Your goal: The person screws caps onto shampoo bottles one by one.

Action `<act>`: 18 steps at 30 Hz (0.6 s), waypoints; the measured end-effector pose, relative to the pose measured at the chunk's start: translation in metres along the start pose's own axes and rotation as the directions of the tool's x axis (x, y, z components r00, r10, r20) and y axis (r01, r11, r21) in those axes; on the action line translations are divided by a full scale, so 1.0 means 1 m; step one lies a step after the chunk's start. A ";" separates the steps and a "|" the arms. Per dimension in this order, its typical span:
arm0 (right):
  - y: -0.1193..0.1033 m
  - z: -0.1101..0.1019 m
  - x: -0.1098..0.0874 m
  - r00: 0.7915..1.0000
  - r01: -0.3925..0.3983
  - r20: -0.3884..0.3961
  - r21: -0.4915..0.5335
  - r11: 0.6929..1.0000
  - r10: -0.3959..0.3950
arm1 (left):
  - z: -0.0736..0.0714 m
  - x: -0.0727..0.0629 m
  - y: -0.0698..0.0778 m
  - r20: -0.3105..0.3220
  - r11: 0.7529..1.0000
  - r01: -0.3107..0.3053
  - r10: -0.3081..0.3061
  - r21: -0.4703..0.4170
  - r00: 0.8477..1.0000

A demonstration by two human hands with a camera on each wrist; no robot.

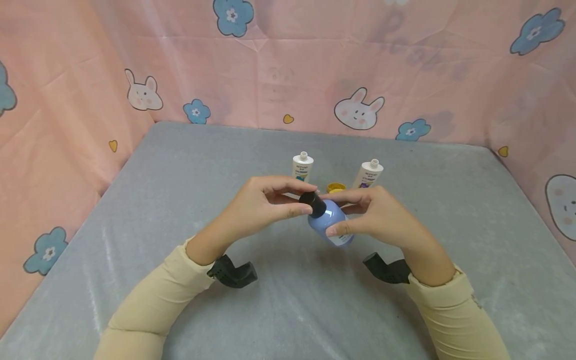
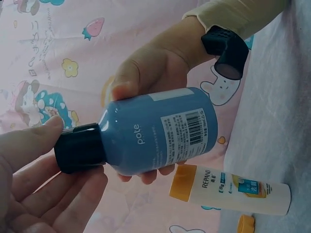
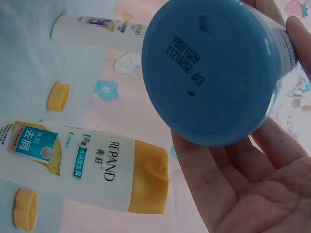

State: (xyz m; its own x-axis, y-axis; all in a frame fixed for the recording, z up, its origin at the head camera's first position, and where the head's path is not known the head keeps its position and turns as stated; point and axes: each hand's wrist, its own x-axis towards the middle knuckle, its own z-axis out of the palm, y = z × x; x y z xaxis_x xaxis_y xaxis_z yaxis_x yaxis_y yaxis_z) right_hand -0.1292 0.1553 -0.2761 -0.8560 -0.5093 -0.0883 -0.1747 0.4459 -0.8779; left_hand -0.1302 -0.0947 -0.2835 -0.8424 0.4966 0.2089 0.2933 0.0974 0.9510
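Observation:
Above the table, a blue bottle [image 1: 327, 220] marked "pote" is tilted, its base toward the lower right in the head view. My left hand [image 1: 270, 202] pinches its black cap [image 1: 313, 204] between thumb and fingers; the cap sits at the bottle's neck. Around the bottle's body my right hand [image 1: 375, 215] holds with thumb in front and fingers behind. Printed date text shows on the bottle's base [image 3: 209, 73] in the right wrist view. A white shampoo bottle with a yellow flip cap [image 2: 233, 189] stands just behind the hands, mostly hidden in the head view.
Two white bottles with bare necks, one left [image 1: 303, 166] and one right [image 1: 369, 173], stand behind the hands. Loose yellow caps [image 3: 58, 97] lie on the grey cloth-covered table [image 1: 202, 150]. A pink patterned curtain [image 1: 279, 85] encloses the table's back and sides.

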 end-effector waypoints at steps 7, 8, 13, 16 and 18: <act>0.000 0.002 0.001 1.000 -0.014 -0.002 0.063 0.998 0.014 | 0.000 0.000 0.001 0.048 0.996 -0.014 0.019 -0.089 0.999; 0.001 0.002 0.001 1.000 -0.014 0.002 0.077 0.997 0.013 | 0.000 0.000 0.001 0.049 0.995 -0.011 0.016 -0.094 0.999; 0.003 0.005 0.002 1.000 0.000 0.013 0.113 0.994 -0.001 | 0.000 0.000 0.000 0.041 0.994 0.019 -0.015 -0.111 0.999; 0.003 0.006 0.002 1.000 -0.002 0.013 0.121 0.993 0.001 | 0.001 0.000 0.001 0.034 0.992 0.032 -0.029 -0.120 0.999; 0.003 0.006 0.002 1.000 -0.010 0.016 0.126 0.992 0.008 | 0.001 0.000 0.001 0.029 0.991 0.042 -0.038 -0.127 0.999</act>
State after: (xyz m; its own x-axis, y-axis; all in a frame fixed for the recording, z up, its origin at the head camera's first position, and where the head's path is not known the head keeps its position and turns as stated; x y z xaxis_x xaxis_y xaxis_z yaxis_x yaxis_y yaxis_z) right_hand -0.1288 0.1509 -0.2815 -0.8498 -0.5170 -0.1028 -0.1035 0.3548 -0.9292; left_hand -0.1292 -0.0934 -0.2824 -0.8397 0.5172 0.1655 0.1978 0.0075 0.9802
